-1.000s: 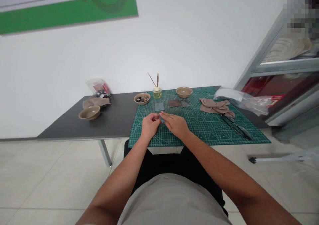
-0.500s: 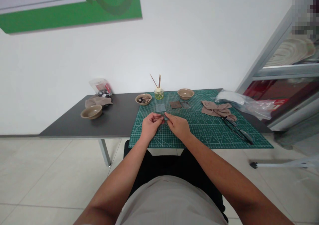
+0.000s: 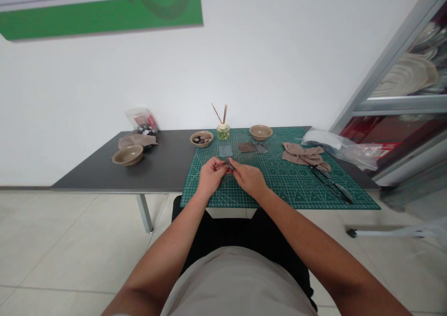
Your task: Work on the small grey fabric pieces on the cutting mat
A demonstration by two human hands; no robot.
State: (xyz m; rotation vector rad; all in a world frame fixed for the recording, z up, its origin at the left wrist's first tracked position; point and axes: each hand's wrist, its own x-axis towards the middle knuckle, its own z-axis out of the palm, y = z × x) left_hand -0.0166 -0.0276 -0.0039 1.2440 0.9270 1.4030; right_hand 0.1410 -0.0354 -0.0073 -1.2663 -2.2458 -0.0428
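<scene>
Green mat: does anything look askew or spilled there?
Nothing looks spilled. The green mat juts past the front edge of the table, and the brown cloth lies crumpled on the mat's right part, not flat.

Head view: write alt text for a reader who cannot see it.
A person's left hand and right hand hold a small grey piece together over a green cutting mat. Beyond them are a pale square, a jar with sticks and a bowl of small pieces; a crumpled brown cloth lies to the right.
</scene>
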